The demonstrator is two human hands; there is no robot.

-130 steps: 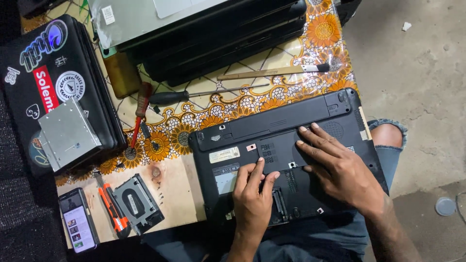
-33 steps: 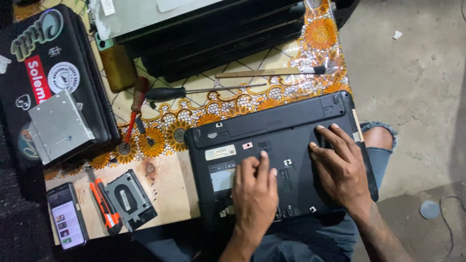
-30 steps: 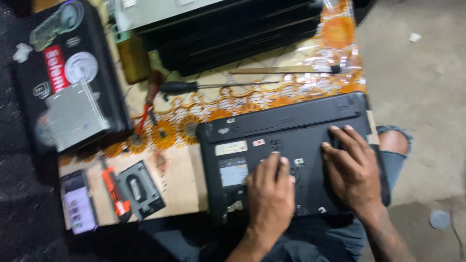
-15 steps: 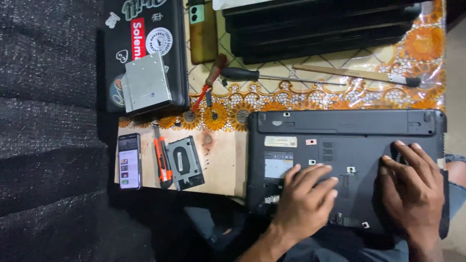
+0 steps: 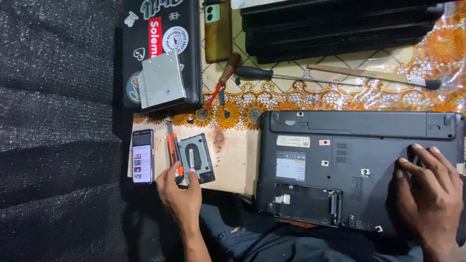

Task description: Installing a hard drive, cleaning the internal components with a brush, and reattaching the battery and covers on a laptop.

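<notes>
A black laptop (image 5: 359,145) lies upside down at the table's front edge, with an open bay (image 5: 301,204) in its underside. My right hand (image 5: 429,191) rests flat on its right end, fingers spread. My left hand (image 5: 180,194) is out at the left. Its fingertips sit on either side of the lower end of an orange-handled tool (image 5: 172,153), and its thumb touches a grey metal drive caddy (image 5: 195,157). Both things still lie flat on the table.
A phone (image 5: 142,156) with a lit screen lies left of the orange tool. A silver drive (image 5: 162,86) sits on a stickered black laptop (image 5: 162,29). A red-handled screwdriver (image 5: 223,80), a long black-handled screwdriver (image 5: 291,76) and a wooden stick (image 5: 374,75) lie behind; dark laptops (image 5: 340,29) are stacked farther back.
My left hand has left the laptop's underside and moved left to the orange tool and caddy. The view has swung left. My right hand stays on the laptop's right end.
</notes>
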